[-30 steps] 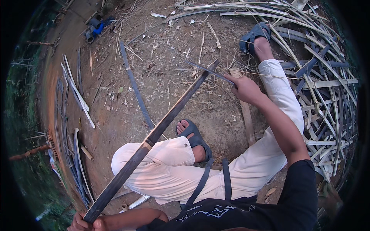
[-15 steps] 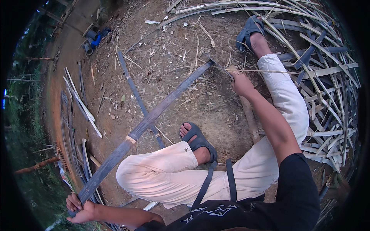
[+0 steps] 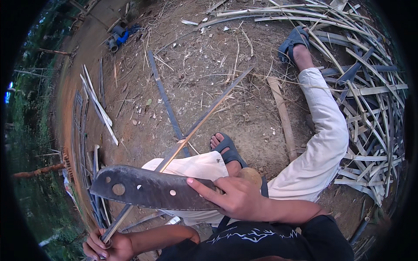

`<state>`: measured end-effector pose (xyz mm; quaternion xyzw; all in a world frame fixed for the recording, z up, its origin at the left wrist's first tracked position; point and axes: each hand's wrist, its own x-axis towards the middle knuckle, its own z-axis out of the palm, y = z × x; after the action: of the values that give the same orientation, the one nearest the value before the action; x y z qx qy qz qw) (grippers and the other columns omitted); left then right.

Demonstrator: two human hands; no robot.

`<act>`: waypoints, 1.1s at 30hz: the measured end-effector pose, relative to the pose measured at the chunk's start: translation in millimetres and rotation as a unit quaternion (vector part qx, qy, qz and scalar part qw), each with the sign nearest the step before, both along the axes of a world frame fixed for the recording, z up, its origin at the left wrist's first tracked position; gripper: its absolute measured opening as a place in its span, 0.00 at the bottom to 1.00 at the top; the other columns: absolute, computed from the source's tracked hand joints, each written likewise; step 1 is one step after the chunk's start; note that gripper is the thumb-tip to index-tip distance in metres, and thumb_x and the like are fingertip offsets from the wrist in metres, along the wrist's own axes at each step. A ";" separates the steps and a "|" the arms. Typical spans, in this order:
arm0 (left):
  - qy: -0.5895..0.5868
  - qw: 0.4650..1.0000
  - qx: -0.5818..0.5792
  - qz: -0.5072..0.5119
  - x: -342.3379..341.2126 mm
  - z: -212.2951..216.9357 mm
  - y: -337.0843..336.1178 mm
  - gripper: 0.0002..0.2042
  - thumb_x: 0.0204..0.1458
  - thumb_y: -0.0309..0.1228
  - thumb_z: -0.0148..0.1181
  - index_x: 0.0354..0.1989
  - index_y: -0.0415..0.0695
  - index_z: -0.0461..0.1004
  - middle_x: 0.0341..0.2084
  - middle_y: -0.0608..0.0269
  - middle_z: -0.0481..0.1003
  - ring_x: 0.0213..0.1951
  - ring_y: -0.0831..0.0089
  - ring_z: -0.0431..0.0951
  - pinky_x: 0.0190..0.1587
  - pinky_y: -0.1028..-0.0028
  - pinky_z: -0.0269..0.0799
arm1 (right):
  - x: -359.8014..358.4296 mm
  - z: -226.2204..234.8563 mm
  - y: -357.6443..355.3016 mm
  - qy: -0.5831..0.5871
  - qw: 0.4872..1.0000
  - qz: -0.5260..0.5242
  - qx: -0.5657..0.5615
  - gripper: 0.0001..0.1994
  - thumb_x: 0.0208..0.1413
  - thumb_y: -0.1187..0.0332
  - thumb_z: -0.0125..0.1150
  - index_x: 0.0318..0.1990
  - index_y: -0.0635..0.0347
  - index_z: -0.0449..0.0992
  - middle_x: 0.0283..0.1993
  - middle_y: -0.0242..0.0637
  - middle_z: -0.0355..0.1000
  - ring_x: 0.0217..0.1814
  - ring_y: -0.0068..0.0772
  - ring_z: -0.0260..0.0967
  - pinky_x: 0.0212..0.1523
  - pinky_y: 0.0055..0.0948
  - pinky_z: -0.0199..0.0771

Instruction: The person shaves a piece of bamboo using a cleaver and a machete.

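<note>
Machete [image 3: 155, 187] points left; bamboo strip [image 3: 182, 141] slants up rightward.

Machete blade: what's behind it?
The long strip passes behind the machete blade, showing above it and below, toward the left hand. Light trousers also show around the blade. The strip's stretch directly behind is covered; its condition there can't be seen.

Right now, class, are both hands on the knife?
No: the right hand holds the knife, while the left hand grips the near end of the long strip.
</note>
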<state>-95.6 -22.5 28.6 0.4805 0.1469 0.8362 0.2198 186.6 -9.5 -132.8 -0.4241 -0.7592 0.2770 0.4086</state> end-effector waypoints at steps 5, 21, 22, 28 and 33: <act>0.036 0.995 0.087 -0.033 55.9 -1.2 14.1 0.22 0.63 0.55 0.49 0.30 0.47 0.62 0.15 0.77 0.54 0.16 0.83 0.55 0.22 0.81 0.54 | 24.1 6.0 4.7 -0.073 0.997 -0.020 -0.008 0.33 0.45 0.73 0.67 0.64 0.48 0.72 0.22 0.32 0.59 0.18 0.29 0.62 0.21 0.31 0.66; -0.016 0.995 0.099 -0.019 84.1 -2.6 10.0 0.21 0.61 0.52 0.55 0.24 0.51 0.61 0.14 0.80 0.56 0.14 0.85 0.54 0.19 0.81 0.55 | 54.1 -7.0 4.5 -0.046 0.999 0.024 0.016 0.37 0.37 0.72 0.70 0.63 0.49 0.73 0.22 0.28 0.57 0.18 0.25 0.61 0.20 0.30 0.62; -0.014 0.995 0.097 -0.033 85.9 -2.4 10.5 0.21 0.61 0.52 0.55 0.24 0.51 0.61 0.14 0.80 0.56 0.14 0.84 0.54 0.19 0.81 0.55 | 54.2 -4.3 2.9 -0.056 0.997 0.046 0.029 0.37 0.36 0.71 0.70 0.62 0.49 0.74 0.22 0.27 0.57 0.18 0.24 0.61 0.19 0.29 0.60; 0.005 0.996 0.080 0.036 78.2 -4.3 6.5 0.21 0.61 0.52 0.56 0.26 0.50 0.62 0.15 0.79 0.57 0.15 0.84 0.54 0.19 0.81 0.55 | 71.1 -55.7 30.3 -0.171 0.977 -0.088 -0.093 0.32 0.49 0.67 0.66 0.66 0.41 0.69 0.22 0.30 0.62 0.19 0.30 0.67 0.20 0.32 0.68; -0.037 0.993 0.102 0.047 81.4 -8.0 8.0 0.20 0.61 0.51 0.56 0.27 0.50 0.62 0.15 0.79 0.56 0.15 0.85 0.55 0.19 0.82 0.54 | 88.3 -74.6 45.6 -0.119 0.987 -0.082 -0.070 0.34 0.48 0.67 0.68 0.67 0.39 0.68 0.22 0.31 0.63 0.18 0.33 0.68 0.19 0.35 0.69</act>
<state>-14.2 -14.5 20.6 0.4616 0.0751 0.8734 0.1355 274.9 36.1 -207.3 -0.5426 -0.7438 0.2426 0.3056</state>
